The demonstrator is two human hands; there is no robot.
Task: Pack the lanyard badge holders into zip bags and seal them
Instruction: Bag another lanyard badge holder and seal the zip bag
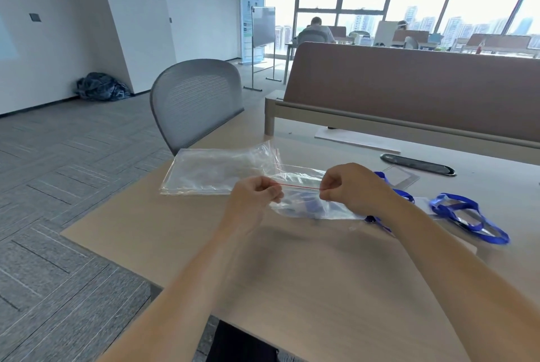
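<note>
Forearms reach in from six o'clock across the pale desk (306,268), and both hands meet near the centre of the view. Left hand (257,195) is closed in a pinch on the left end of a zip bag's red seal line; right hand (350,186) is closed in the same pinch on the right end, so the strip runs taut between them. That zip bag (306,207) hangs and rests below the seal, clear plastic with something blue inside, most likely one lanyard badge holder already loaded, though blur hides its outline.

At ten o'clock from the hands lies a flat stack of empty bags (213,171), touching the held bag's far edge. At three o'clock, near the right wrist, a loose blue lanyard (467,215) with its clear holder waits on the desk, and another blue strap (406,195) shows just behind the right hand.

Judging by the grip, sealing is under way. The risk is a partial closure: pinching only the ends may leave the middle of the track unmated. A strap caught in the track would also keep it open, and trapped air could pop it apart.
</note>
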